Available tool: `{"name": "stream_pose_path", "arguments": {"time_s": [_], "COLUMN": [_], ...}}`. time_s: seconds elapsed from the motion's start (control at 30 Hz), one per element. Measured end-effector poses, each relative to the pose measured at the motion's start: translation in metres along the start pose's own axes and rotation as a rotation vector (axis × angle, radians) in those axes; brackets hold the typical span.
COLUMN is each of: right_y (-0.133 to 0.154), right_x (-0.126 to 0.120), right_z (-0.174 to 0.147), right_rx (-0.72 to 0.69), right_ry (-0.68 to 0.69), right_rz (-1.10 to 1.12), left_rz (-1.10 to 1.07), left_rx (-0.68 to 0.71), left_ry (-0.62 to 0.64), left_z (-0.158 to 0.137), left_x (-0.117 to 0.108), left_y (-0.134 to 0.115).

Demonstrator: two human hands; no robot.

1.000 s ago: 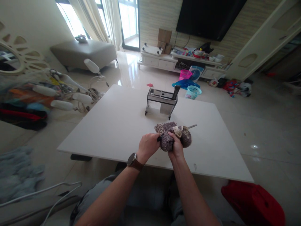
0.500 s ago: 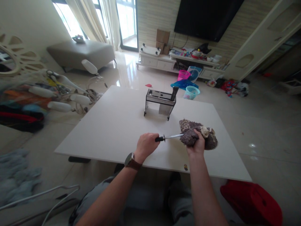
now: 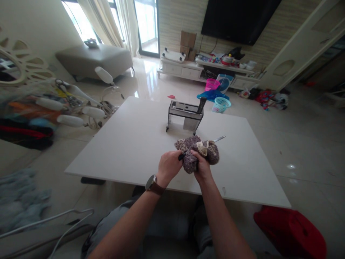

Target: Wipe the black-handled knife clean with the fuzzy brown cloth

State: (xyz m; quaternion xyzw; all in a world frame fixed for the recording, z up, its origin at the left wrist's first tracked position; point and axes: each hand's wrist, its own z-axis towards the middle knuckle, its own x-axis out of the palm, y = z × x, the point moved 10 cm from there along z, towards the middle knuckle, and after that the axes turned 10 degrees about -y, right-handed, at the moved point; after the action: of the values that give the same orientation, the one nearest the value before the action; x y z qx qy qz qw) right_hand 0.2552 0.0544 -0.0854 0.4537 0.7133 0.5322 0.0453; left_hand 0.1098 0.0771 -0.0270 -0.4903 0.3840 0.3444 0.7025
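Observation:
My left hand [image 3: 169, 166], with a watch on its wrist, is closed around the black handle [image 3: 182, 156] of a sharpening steel. The steel's thin metal rod [image 3: 220, 138] passes through a bunched brown and cream cloth [image 3: 191, 162], and its tip sticks out on the far right side. My right hand [image 3: 202, 167] grips this cloth around the rod, close to the handle; the middle of the rod is hidden. Beyond the hands stands a knife block [image 3: 185, 112] with dark trim and see-through sides. In its right end sits a broad-bladed knife with a black handle [image 3: 202, 104].
The white table [image 3: 118, 144] lies under both hands. A small sticker [image 3: 224, 190] is near its front edge. Behind the table are a light blue basket [image 3: 221, 104] and a pink basket [image 3: 212, 85]. A red object [image 3: 291, 232] stands by the right front corner.
My right hand has moved left with the cloth along the rod toward the handle. The rod's tip now shows beyond the cloth. My left hand has barely moved.

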Motion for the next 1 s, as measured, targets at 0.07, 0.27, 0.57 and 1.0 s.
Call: {"name": "stream_pose_path", "arguments": {"time_s": [0.07,0.27,0.57,1.0], "right_y": [-0.001,-0.014,-0.021,-0.027], "right_x": [-0.001,-0.007,-0.008,-0.01], "right_z": [0.0,0.005,0.004,0.006], "right_rx": [0.0,0.07,0.12,0.152], "right_ry": [-0.016,-0.06,-0.075,-0.066], "right_rz": [0.003,0.013,0.02,0.014], "left_rz": [-0.003,0.015,0.056,0.055], "left_rx": [-0.008,0.009,0.046,0.053], "left_ry": [0.02,0.017,0.007,0.019], "left_z": [-0.001,-0.002,-0.004,-0.004], "left_x": [0.002,0.002,0.002,0.004], "left_y": [0.001,0.001,-0.001,0.0]}}
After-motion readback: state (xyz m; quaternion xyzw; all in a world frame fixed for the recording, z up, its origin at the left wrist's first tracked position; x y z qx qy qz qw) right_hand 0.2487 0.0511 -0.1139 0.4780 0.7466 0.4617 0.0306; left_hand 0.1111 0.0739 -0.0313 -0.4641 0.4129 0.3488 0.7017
